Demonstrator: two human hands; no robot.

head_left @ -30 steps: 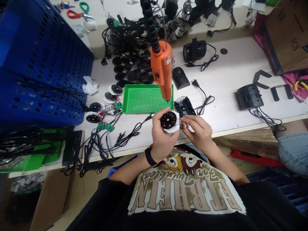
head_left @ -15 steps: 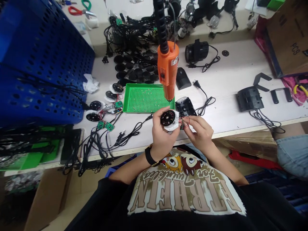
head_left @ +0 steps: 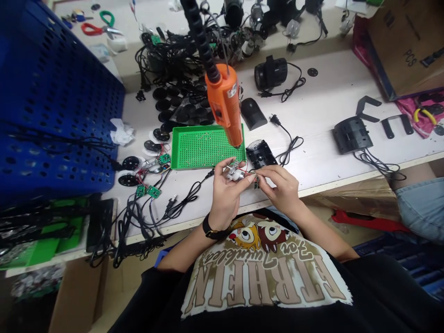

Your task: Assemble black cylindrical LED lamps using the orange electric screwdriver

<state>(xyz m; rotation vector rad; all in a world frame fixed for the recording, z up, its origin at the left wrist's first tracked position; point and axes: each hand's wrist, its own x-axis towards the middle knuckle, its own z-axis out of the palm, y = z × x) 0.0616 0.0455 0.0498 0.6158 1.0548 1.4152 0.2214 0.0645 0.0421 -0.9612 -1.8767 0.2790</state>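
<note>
My left hand (head_left: 225, 192) is closed around a small white-and-silver motor assembly (head_left: 236, 173), whose metal side now faces up. Thin red wires run from it to my right hand (head_left: 280, 186). Thumb and fingers of that hand pinch the wires beside a small green circuit board (head_left: 256, 182), which hangs below the fingertips. Just beyond my hands lies an open black housing half (head_left: 261, 155). An orange electric screwdriver (head_left: 225, 104) hangs on its coiled cable, tip down, over the right end of a green tray (head_left: 176, 147) that holds scattered screws.
On the left stands a tall blue perforated crate (head_left: 79, 106). Motor assemblies with green boards (head_left: 153, 191) and black power cords (head_left: 187, 196) lie beside it. A curved black cover (head_left: 254, 114), a finished-looking black lamp (head_left: 270, 74) and another housing (head_left: 352, 134) lie to the right, near a cardboard box (head_left: 405, 51).
The motor assembly has been turned in my left hand, so its black disc no longer shows. My right hand stays at the wires. The camera view has shifted slightly.
</note>
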